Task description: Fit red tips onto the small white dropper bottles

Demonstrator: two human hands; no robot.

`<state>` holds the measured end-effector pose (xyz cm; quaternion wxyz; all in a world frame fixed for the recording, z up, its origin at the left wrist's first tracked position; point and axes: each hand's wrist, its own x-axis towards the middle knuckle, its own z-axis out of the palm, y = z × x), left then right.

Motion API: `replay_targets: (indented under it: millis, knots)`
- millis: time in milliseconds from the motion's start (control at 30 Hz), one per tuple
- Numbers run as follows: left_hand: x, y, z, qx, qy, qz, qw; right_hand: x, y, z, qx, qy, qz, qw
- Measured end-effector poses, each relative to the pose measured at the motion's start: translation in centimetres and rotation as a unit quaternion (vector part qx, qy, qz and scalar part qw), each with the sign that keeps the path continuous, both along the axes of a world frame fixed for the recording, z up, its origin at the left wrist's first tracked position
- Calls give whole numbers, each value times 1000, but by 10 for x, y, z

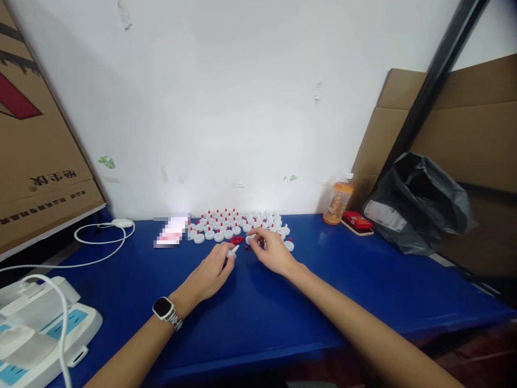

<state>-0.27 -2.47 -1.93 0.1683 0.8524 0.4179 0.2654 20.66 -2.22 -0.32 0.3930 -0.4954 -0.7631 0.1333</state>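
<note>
My left hand is closed in a pinch on a white nozzle cap, whose narrow spout points up and to the right. My right hand has its fingers curled together just to the right, over the near edge of the cap group. White plastic shows at its fingertips, but I cannot make out what they grip. Between the hands lies a small pile of red tips, with one loose red tip nearer me. Behind them stand several white nozzle caps with red tips.
A blue table runs up to a white wall. On the right are an orange drink bottle, a red box on a phone, and a grey plastic bag. A power strip and white cable lie left.
</note>
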Motion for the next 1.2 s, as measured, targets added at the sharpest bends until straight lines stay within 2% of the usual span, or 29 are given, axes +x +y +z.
replay_targets:
  millis: [67, 133, 200, 300, 400, 500, 533, 600, 667, 733, 933, 1100, 1200]
  knots:
    - [-14, -4, -1, -20, 29, 16, 999, -3, 5, -3, 51, -149, -16, 987]
    - [-18, -6, -1, -23, 52, 18, 998, -5, 8, -5, 81, -266, -28, 960]
    - [-15, -6, 1, -18, 70, 22, 997, -7, 11, -7, 89, -321, -27, 942]
    - [-8, -6, 3, -11, 89, 31, 996, -8, 12, -10, 92, -316, -21, 944]
    - [-5, -7, 3, -2, 91, 29, 995, -8, 11, -11, 83, -225, -8, 971]
    - [-1, -11, 1, -2, 79, 33, 996, -11, 7, -12, 25, -8, 13, 1000]
    - [2, -12, 1, 0, 74, 33, 997, -14, 5, -13, -2, 86, 15, 996]
    - [7, -15, -2, 12, 69, 37, 997, -22, 1, -16, -50, 255, 19, 965]
    - [13, -17, -4, 29, 77, 47, 996, -32, -4, -20, -78, 358, 29, 930]
    - [16, -18, -6, 41, 85, 58, 994, -41, -9, -24, -87, 396, 36, 913]
    - [17, -20, -6, 42, 69, 63, 995, -47, -11, -27, -34, 424, -6, 905]
    - [18, -22, -8, 41, 50, 59, 996, -49, -13, -25, -74, 446, 19, 892]
    - [18, -23, -9, 49, 27, 49, 997, -53, -15, -23, -68, 461, 11, 885]
